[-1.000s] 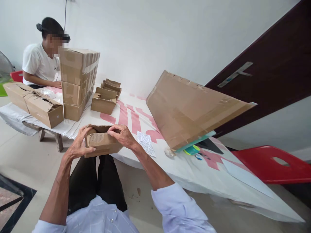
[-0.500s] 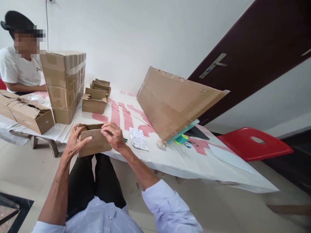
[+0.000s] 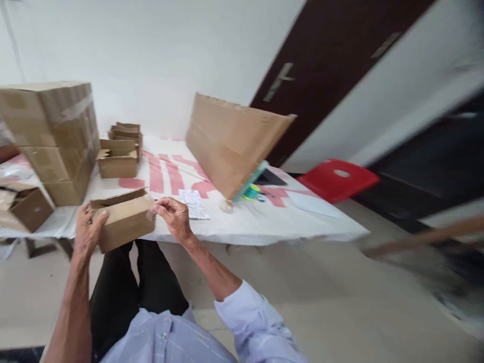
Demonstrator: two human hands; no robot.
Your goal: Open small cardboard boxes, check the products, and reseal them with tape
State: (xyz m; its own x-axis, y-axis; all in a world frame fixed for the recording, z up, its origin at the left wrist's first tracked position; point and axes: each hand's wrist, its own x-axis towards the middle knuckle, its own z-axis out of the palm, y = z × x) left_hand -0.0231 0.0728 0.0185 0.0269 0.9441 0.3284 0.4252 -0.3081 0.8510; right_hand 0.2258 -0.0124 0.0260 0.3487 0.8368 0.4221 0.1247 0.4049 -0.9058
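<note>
I hold a small brown cardboard box over my lap at the near edge of the white table. My left hand wraps round the box's left end, thumb on its front face. My right hand is closed in a pinch at the box's right end, where a bit of clear tape shows. The box's top flap stands partly up. A small printed white sheet lies on the table just right of my right hand.
A large cardboard sheet leans over rolls of tape. Open small boxes sit at the back left beside a stack of taped cartons. Another open carton lies at the left. A red stool stands by the dark door.
The view has swung right, and the other person has left it. The box has turned in my hands; my right hand slid from its top to its right end.
</note>
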